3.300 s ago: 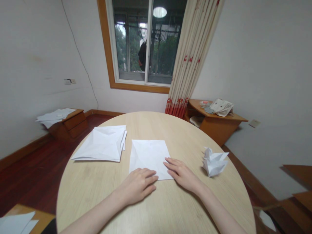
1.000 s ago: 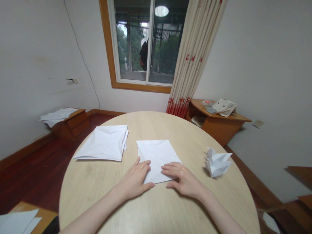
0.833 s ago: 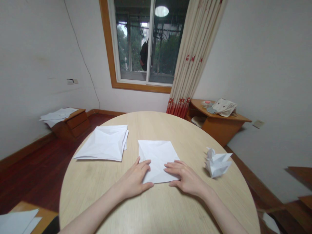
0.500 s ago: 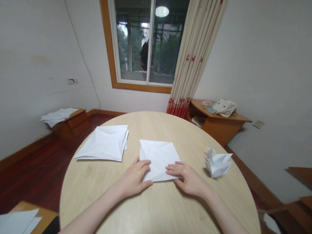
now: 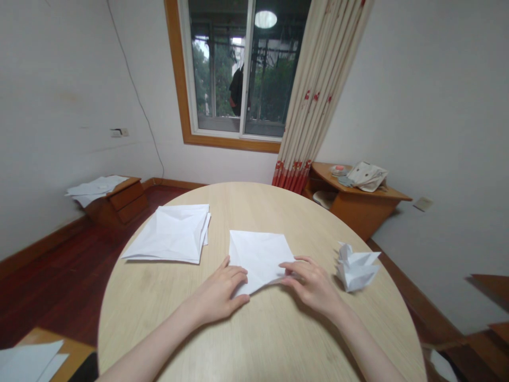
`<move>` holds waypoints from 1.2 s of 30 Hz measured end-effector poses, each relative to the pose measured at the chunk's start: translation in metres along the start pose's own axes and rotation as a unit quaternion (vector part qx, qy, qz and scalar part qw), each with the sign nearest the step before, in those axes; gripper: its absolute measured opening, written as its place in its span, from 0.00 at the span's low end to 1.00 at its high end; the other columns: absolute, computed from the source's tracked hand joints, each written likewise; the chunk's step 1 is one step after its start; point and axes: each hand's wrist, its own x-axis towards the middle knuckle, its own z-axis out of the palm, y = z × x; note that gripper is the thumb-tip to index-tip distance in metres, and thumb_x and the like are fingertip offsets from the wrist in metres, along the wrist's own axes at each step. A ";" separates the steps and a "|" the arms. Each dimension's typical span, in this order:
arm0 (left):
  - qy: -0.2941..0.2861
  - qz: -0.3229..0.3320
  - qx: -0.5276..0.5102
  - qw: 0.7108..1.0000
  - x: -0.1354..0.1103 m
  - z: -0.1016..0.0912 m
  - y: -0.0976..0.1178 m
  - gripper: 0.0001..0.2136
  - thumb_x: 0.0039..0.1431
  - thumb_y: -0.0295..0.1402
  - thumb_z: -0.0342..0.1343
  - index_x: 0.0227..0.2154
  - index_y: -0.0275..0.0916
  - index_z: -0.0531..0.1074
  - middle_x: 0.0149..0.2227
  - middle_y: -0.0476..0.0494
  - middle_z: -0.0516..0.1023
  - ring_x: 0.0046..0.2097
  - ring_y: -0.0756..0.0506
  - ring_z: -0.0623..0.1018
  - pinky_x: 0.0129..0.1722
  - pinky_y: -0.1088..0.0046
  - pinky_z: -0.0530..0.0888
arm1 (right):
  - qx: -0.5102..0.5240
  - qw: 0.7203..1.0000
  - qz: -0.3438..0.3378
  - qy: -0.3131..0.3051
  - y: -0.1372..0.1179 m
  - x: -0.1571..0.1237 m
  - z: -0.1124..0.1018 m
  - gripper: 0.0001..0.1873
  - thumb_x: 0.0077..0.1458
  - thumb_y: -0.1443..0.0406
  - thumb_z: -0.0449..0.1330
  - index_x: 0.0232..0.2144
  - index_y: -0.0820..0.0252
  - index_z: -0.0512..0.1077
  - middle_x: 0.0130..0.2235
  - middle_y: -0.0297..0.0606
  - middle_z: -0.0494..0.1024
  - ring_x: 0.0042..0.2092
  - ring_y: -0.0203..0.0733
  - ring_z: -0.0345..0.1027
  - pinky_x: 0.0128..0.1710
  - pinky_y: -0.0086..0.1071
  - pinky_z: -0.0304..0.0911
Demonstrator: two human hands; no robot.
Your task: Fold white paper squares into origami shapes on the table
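Observation:
A square sheet of white paper (image 5: 258,252) with faint creases lies on the round wooden table (image 5: 254,339) before me. My left hand (image 5: 226,286) rests on its left side, fingers spread over the surface and thumb by the near edge. At the near right corner, my right hand (image 5: 310,281) pinches the paper between thumb and fingers. That corner is lifted and folded inward a little. The underside of the paper is hidden.
Left of the sheet lies a stack of creased white papers (image 5: 170,233). A folded paper figure (image 5: 356,268) stands near the right table edge. Beyond the table are a corner cabinet (image 5: 353,207) with a cloth bag (image 5: 368,176) and a low drawer unit (image 5: 125,199).
My right hand has gone from lying flat on the paper to pinching its near right corner, which has risen and shifted inward. My left hand stays in place.

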 end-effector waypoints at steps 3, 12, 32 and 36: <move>-0.001 0.005 0.008 1.000 0.000 -0.001 0.001 0.10 0.60 0.35 0.54 0.43 0.39 0.69 0.51 0.37 0.74 0.56 0.41 0.70 0.64 0.50 0.49 | -0.014 1.000 0.011 0.026 0.003 0.000 0.001 0.14 0.58 0.60 0.57 0.45 0.55 0.73 0.33 0.37 0.80 0.39 0.45 0.74 0.49 0.45 0.65; -0.011 0.012 0.018 1.000 0.002 -0.003 0.005 0.08 0.61 0.31 0.52 0.42 0.38 0.69 0.49 0.39 0.74 0.54 0.42 0.72 0.65 0.52 0.47 | -0.010 0.995 0.033 0.089 0.015 0.005 0.016 0.24 0.58 0.56 0.56 0.54 0.58 0.64 0.40 0.43 0.76 0.41 0.48 0.70 0.41 0.40 0.66; -0.013 0.055 0.048 0.997 0.000 0.004 0.008 0.16 0.61 0.30 0.51 0.52 0.45 0.65 0.55 0.41 0.68 0.56 0.39 0.68 0.61 0.52 0.56 | -0.180 0.970 0.013 0.163 -0.004 0.010 0.041 0.16 0.62 0.63 0.52 0.50 0.47 0.71 0.55 0.41 0.69 0.55 0.54 0.57 0.52 0.49 0.55; -0.015 0.053 0.063 0.996 -0.002 0.008 0.007 0.19 0.61 0.33 0.53 0.55 0.45 0.65 0.58 0.39 0.65 0.58 0.36 0.65 0.61 0.50 0.57 | -0.179 0.974 -0.004 0.137 -0.007 0.011 0.042 0.18 0.62 0.64 0.51 0.53 0.50 0.69 0.60 0.41 0.65 0.59 0.54 0.52 0.56 0.52 0.51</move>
